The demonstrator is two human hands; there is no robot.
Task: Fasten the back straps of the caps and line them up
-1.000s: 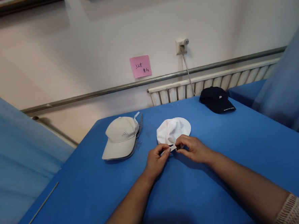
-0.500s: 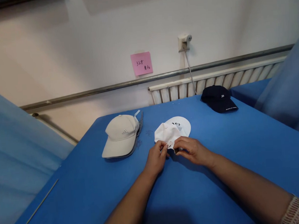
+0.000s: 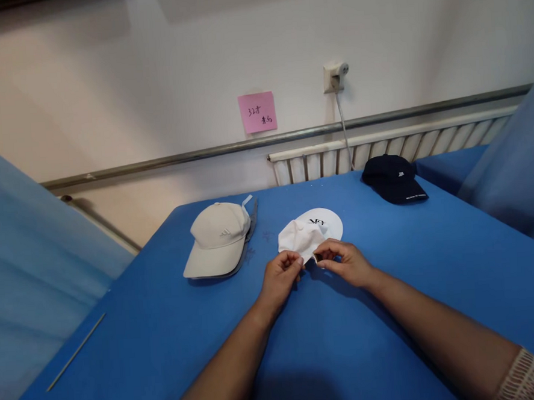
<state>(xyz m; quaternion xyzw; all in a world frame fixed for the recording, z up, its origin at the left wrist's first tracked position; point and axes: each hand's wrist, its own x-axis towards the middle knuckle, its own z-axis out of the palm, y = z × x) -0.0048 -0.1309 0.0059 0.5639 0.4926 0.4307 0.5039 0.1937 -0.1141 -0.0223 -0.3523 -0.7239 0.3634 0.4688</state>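
A white baseball cap lies on the blue-covered table, its brim with dark lettering pointing away to the right. At the cap's near edge, my left hand is closed, thumb and fingers pinching the fabric. My right hand pinches the back strap area just to the right, where a small dark piece shows between the fingertips. The crown looks soft and partly caved in. Fingers hide part of the strap and its fastening.
Stacked beige and grey caps sit to the left. A navy cap rests at the far right. Near the left edge lies a thin stick. Behind the table are a metal rail, a radiator and a plugged-in cable.
My right hand's fingers have shifted slightly and drawn closer together at the strap. Both hands still pinch the white cap's near edge. The whole view has moved a little.
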